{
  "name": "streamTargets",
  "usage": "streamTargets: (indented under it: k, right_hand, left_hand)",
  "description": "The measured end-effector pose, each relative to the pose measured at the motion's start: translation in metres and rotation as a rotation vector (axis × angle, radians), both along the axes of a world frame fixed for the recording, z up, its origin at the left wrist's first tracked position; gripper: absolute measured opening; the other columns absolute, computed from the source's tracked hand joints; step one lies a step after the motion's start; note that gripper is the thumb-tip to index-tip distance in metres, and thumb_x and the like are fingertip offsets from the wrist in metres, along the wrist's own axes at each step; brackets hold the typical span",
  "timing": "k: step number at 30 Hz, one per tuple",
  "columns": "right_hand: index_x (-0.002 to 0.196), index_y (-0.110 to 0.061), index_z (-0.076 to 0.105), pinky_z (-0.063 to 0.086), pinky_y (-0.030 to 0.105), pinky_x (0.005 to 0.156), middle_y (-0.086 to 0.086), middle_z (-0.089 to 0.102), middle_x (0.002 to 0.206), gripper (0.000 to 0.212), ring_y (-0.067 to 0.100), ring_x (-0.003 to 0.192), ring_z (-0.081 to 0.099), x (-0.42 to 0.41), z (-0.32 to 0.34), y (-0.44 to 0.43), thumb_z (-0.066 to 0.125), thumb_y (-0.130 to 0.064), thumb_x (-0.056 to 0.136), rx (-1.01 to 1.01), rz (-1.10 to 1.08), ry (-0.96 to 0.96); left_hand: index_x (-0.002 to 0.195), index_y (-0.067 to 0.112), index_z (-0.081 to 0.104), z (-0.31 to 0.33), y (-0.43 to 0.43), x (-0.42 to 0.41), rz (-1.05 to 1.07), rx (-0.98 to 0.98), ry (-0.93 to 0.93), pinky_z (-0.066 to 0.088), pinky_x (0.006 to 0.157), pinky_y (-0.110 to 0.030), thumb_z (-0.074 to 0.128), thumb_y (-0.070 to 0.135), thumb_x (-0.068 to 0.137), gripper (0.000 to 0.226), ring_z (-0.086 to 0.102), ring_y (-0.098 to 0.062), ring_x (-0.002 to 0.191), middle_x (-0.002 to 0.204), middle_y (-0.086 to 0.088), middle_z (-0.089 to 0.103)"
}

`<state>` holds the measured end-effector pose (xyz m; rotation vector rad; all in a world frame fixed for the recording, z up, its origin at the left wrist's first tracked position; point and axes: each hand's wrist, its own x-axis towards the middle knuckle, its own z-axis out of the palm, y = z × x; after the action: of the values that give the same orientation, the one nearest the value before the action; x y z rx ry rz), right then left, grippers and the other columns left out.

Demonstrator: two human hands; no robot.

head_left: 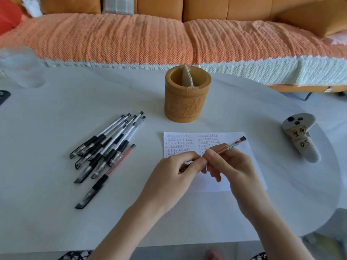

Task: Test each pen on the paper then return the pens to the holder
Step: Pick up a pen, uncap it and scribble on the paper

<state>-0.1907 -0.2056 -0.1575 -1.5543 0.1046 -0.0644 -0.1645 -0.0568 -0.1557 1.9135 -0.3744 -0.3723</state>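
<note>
A white paper [249, 166] with rows of red marks lies on the table in front of me. Above it, my right hand [231, 166] grips a red pen [234, 144] by its barrel, its black end pointing up and right. My left hand [172, 169] pinches the pen's cap end, where the two hands meet. A carved wooden holder [185, 104] stands behind the paper with no pens in it. Several black-capped pens [105, 145] lie in a loose pile to the left, and one red pen [112, 169] lies at the pile's near edge.
A white oval table [56, 212] carries everything. On its right side lies a grey controller [300, 136] with taped labels. A clear plastic cup [24, 66] stands at the far left. An orange sofa [169, 38] runs behind the table.
</note>
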Motion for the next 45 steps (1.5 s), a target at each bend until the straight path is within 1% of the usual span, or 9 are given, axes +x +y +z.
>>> streamTargets:
  k: [7,11,16,25,30,36,39,42,45]
  right_hand:
    - [0.081,0.005,0.061,0.037,0.022,0.048,0.006,0.060,0.060,0.031,0.021,0.057,0.048,-0.004,-0.002,-0.001,0.060,-0.026,0.082,0.022,0.004,0.019]
    - [0.084,0.002,0.062,0.036,0.021,0.047,0.006,0.061,0.064,0.026,0.023,0.059,0.047,-0.005,-0.002,-0.005,0.062,-0.024,0.086,0.008,0.024,0.014]
    - [0.084,0.003,0.060,0.033,0.019,0.048,0.004,0.058,0.062,0.029,0.022,0.059,0.042,-0.004,-0.004,-0.002,0.058,-0.026,0.082,0.028,0.044,0.017]
    - [0.079,-0.003,0.059,0.034,0.019,0.051,0.002,0.055,0.060,0.022,0.012,0.054,0.041,-0.003,-0.004,0.002,0.056,-0.025,0.085,0.075,0.060,0.014]
    - [0.081,-0.008,0.063,0.034,0.018,0.054,-0.002,0.054,0.060,0.019,0.010,0.054,0.040,-0.002,-0.005,0.001,0.062,-0.025,0.088,0.081,0.051,0.012]
    - [0.076,-0.005,0.060,0.030,0.020,0.048,0.000,0.050,0.055,0.016,0.012,0.050,0.038,0.008,0.001,-0.010,0.061,-0.017,0.086,0.130,-0.130,-0.004]
    - [0.074,-0.005,0.057,0.029,0.020,0.043,0.002,0.049,0.054,0.017,0.016,0.048,0.039,0.010,0.003,-0.020,0.053,-0.009,0.091,0.232,-0.236,-0.002]
    - [0.072,-0.007,0.054,0.032,0.021,0.040,0.004,0.053,0.052,0.018,0.018,0.045,0.048,0.009,0.002,-0.021,0.056,-0.011,0.089,0.217,-0.241,0.031]
    - [0.074,-0.003,0.053,0.033,0.021,0.038,0.008,0.056,0.051,0.015,0.018,0.043,0.053,0.010,0.001,-0.020,0.063,-0.012,0.081,0.191,-0.215,0.083]
  left_hand:
    - [0.079,0.024,0.066,-0.003,0.000,-0.002,-0.028,-0.030,0.025,0.046,0.074,-0.030,0.049,0.043,0.092,0.029,0.060,-0.004,0.073,0.076,0.013,0.067]
    - [0.081,0.029,0.061,-0.003,0.004,-0.003,-0.088,-0.025,0.068,0.034,0.060,-0.021,0.043,0.042,0.093,0.026,0.041,-0.006,0.060,0.062,0.004,0.045]
    - [0.080,0.025,0.064,-0.002,0.005,-0.001,-0.089,-0.074,0.064,0.023,0.054,-0.030,0.043,0.047,0.092,0.032,0.029,-0.017,0.056,0.059,-0.004,0.027]
    - [0.078,0.020,0.065,-0.003,0.007,0.002,-0.081,-0.151,0.115,0.020,0.046,-0.024,0.046,0.048,0.086,0.035,0.022,-0.019,0.053,0.058,-0.008,0.023]
    - [0.073,0.021,0.065,0.001,0.011,0.002,-0.105,-0.190,0.227,0.021,0.042,-0.016,0.048,0.048,0.085,0.035,0.021,-0.012,0.048,0.054,0.000,0.022]
    - [0.090,0.026,0.067,0.000,0.016,0.009,-0.020,-0.051,0.143,0.026,0.046,-0.014,0.036,0.061,0.089,0.047,0.033,-0.006,0.049,0.052,0.010,0.031]
    - [0.092,0.028,0.065,-0.001,0.028,0.013,0.061,-0.023,0.009,0.025,0.050,-0.019,0.046,0.055,0.088,0.033,0.034,-0.007,0.051,0.052,0.008,0.034]
    - [0.093,0.034,0.060,-0.002,0.039,0.014,0.081,0.181,-0.105,0.025,0.046,-0.016,0.061,0.040,0.083,0.011,0.036,-0.008,0.046,0.048,0.009,0.036]
    - [0.099,0.040,0.055,-0.007,0.040,0.009,0.026,0.338,-0.147,0.029,0.048,-0.014,0.066,0.043,0.076,0.025,0.044,-0.004,0.052,0.052,0.011,0.041]
